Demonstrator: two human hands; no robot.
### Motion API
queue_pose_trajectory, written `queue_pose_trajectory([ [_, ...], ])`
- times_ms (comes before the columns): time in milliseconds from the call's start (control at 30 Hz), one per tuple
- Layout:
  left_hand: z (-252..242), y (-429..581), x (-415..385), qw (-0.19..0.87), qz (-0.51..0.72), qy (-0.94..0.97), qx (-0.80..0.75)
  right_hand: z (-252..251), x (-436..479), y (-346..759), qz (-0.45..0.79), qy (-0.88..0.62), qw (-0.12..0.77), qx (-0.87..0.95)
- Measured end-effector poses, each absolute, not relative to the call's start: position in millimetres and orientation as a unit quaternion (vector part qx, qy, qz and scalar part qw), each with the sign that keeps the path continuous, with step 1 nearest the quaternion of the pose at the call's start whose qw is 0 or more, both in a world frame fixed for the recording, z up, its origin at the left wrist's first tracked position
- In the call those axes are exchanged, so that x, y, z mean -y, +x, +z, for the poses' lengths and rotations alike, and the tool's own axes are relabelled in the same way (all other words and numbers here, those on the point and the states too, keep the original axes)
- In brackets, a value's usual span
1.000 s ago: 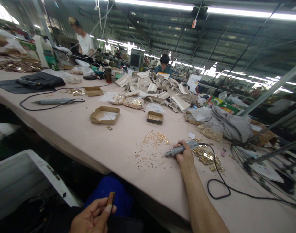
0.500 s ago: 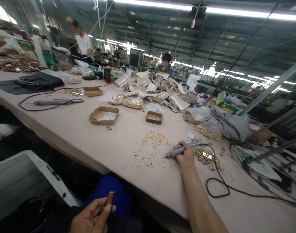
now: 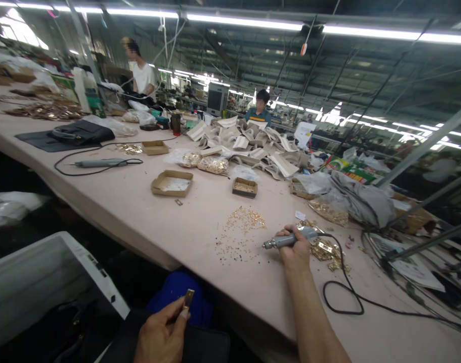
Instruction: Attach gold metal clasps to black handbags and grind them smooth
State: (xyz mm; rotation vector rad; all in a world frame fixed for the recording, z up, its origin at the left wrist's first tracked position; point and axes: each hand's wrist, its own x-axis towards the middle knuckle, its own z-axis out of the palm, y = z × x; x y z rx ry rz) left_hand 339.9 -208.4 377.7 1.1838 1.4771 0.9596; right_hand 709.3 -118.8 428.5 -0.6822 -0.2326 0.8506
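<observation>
Since the earlier frame, the left hand (image 3: 162, 330) had risen slightly with its metal plate (image 3: 189, 297), and the view had swung toward the left end of the surface (image 3: 132, 201). Left to right: a white bin (image 3: 102, 277) stood below the surface's edge; a spare tool (image 3: 100, 163) and a shallow cardboard box (image 3: 172, 192) lay on top. Nearer, off the edge, the left grip pinched the plate between thumb and fingers, its free end upward. A small dark box (image 3: 244, 192) stood behind scattered gold bits (image 3: 249, 219). The right hand (image 3: 296, 252) had its grip wrapped round a grey tool (image 3: 284, 241), tip pointing left, just beside the bits. A pile of gold plates (image 3: 324, 249) lay near that hand; a black cord (image 3: 356, 303) looped rightward.
</observation>
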Motion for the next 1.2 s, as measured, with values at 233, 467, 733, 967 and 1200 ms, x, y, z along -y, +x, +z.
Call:
queue_pose_trajectory([
  [233,385.7,341.0,212.6,0.440,0.387,0.579,-0.567,463.6,160.3,643.2,0.454,-0.248,0.852,0.084],
  [467,393.8,336.0,222.0,0.535,0.344,0.605,-0.479,468.0,202.4,562.3,0.502,-0.216,0.832,0.095],
  [733,403.1,322.8,234.6,0.541,0.347,0.618,-0.453,443.4,219.6,516.8,0.527,-0.262,0.800,0.117],
  [967,403.3,321.9,243.2,0.500,0.354,0.640,-0.464,435.0,221.4,500.7,0.539,-0.278,0.784,0.132],
  [1200,404.5,319.9,243.5,0.500,0.360,0.641,-0.457,432.3,221.9,496.7,0.541,-0.278,0.783,0.131],
])
